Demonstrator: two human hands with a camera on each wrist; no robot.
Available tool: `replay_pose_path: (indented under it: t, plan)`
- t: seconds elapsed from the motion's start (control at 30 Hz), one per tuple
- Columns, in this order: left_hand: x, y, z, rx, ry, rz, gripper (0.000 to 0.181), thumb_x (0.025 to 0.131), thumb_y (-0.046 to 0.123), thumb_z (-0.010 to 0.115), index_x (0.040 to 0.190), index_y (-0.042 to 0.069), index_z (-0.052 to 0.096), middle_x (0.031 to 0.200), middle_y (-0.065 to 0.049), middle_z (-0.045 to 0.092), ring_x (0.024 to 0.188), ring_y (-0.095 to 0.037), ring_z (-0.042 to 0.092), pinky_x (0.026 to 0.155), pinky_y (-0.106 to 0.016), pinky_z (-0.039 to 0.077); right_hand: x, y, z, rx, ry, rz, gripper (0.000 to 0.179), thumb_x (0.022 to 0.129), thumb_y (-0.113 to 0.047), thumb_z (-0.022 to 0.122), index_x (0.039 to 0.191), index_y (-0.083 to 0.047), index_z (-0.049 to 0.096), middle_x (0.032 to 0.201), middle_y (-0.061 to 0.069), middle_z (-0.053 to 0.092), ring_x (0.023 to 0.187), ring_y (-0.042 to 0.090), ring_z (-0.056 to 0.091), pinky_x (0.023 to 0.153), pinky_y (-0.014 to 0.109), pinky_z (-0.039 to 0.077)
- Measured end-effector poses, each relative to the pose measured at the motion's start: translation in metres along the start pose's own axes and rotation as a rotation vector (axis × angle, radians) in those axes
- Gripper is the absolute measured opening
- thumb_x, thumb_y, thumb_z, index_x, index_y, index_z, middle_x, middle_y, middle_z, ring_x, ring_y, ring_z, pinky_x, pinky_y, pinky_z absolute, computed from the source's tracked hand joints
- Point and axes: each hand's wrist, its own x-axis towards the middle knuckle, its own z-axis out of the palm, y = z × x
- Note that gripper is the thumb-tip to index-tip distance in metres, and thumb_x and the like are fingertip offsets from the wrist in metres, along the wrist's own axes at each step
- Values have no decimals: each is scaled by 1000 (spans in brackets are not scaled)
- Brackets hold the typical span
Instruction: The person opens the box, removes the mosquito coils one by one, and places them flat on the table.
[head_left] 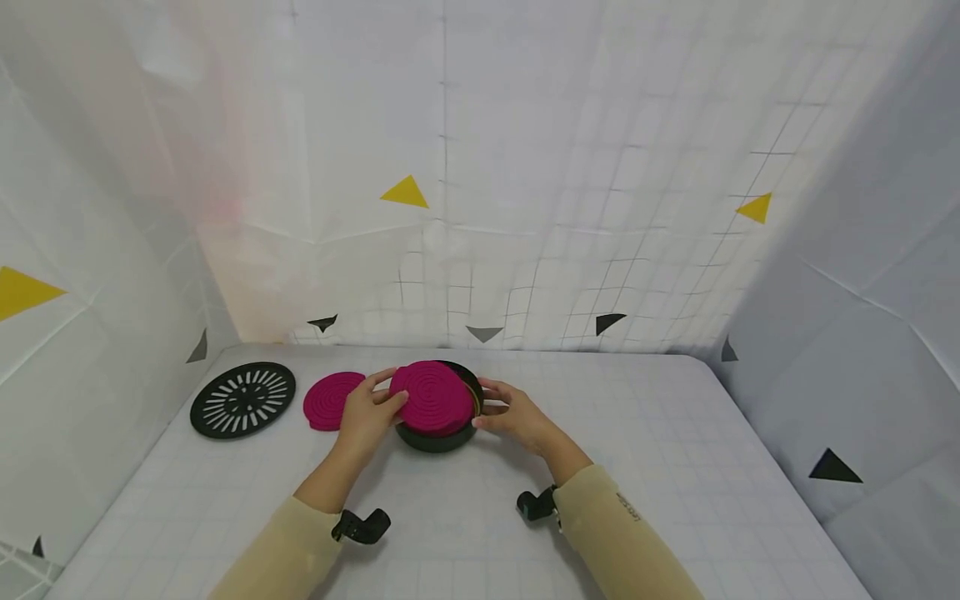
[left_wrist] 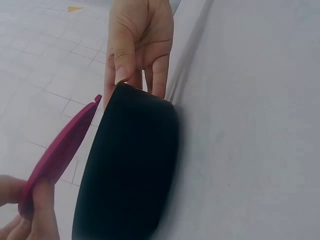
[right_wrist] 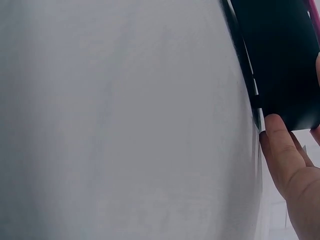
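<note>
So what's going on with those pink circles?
A person's left hand pinches a round, pink, rubbery-looking mat with ring-shaped ridges, tilted above a round black container. The right hand holds the container's side. On the white table, to the left, lie another pink ridged mat and a flat, round black disc with slots.

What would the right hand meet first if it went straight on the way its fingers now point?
The dark round container; the right hand appears to be touching its side, with no clear gap visible.
</note>
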Motion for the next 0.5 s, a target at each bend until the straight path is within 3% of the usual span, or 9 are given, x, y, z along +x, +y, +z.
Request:
replay_pose_path:
  t: [0.23, 0.5]
  plan:
    - [-10, 0, -12, -11, 5, 29, 53, 94, 8, 70, 144, 9, 51, 118, -23, 67, 83, -11, 71, 73, -25, 59, 4, 2, -1, -18, -7, -6, 82, 83, -4, 81, 154, -11, 39, 149, 18, 45, 133, 35, 51, 96, 37, 53]
    - [-21, 1, -24, -48, -1, 15, 53, 96, 7, 68, 146, 10, 49, 125, -24, 62, 85, -9, 70, 75, -27, 59, 2, 1, 0, -17, 6, 4, 80, 84, 0, 79, 153, -11, 40, 149, 19, 46, 133, 37, 51, 96, 38, 53]
